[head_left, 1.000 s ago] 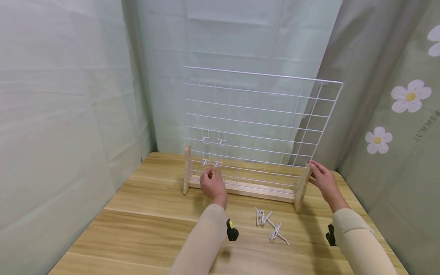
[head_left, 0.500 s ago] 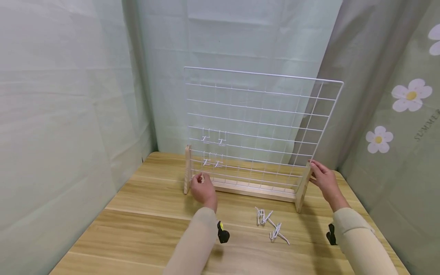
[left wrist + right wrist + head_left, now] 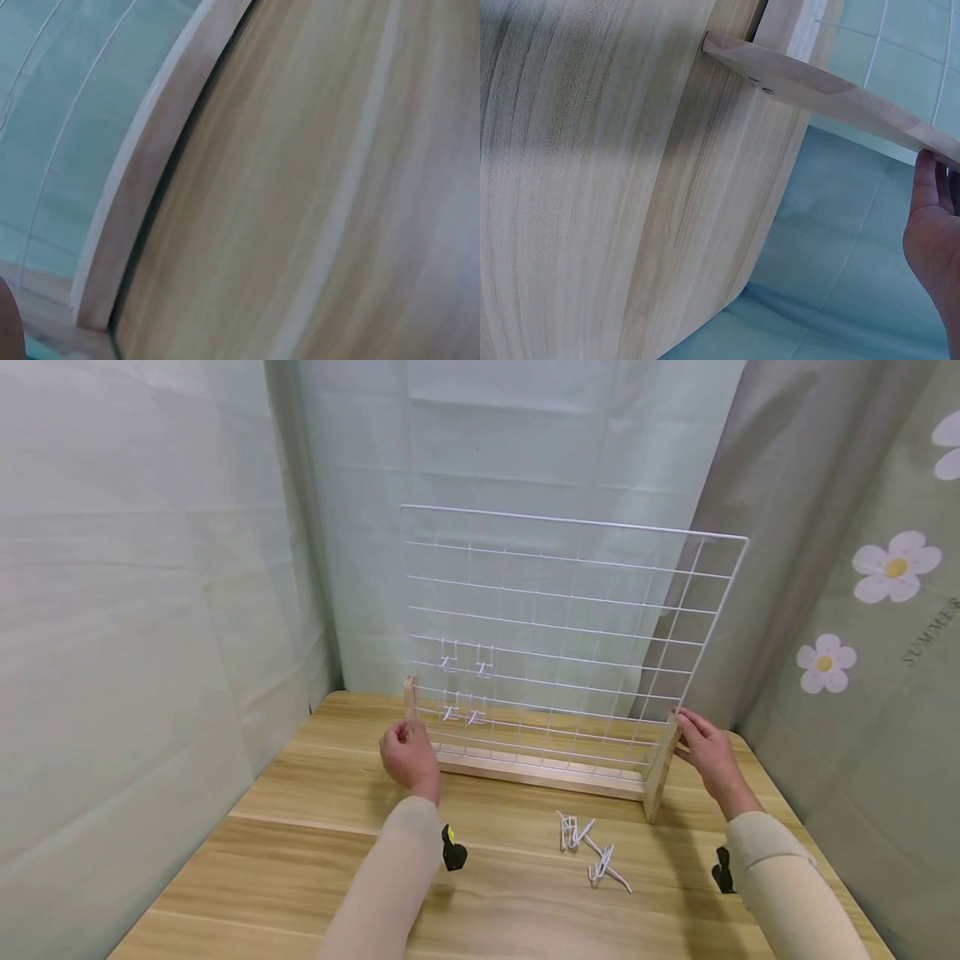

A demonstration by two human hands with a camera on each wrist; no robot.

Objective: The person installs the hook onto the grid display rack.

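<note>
A white wire grid rack [image 3: 570,602] stands upright on the table in a wooden base [image 3: 555,776]. My left hand [image 3: 410,762] is at its left wooden post [image 3: 410,697], thumb and fingers on either side, hiding the post's lower part. In the left wrist view, only the edge of a digit shows at the lower left, near the base board [image 3: 142,172]. My right hand [image 3: 708,760] grips the upper end of the right wooden post [image 3: 660,772]. In the right wrist view, fingers [image 3: 924,184] lie against the outer face of that post [image 3: 832,94].
Several white wire hooks [image 3: 476,717] hang on the grid's lower left. More loose white hooks [image 3: 600,864] lie on the wooden table [image 3: 285,852], in front of the base. Pale curtains [image 3: 525,443] stand close behind and at both sides.
My left hand has moved left, from just below the hung hooks to the left post. The right hand stays on the right post, and the rack stands where it was.
</note>
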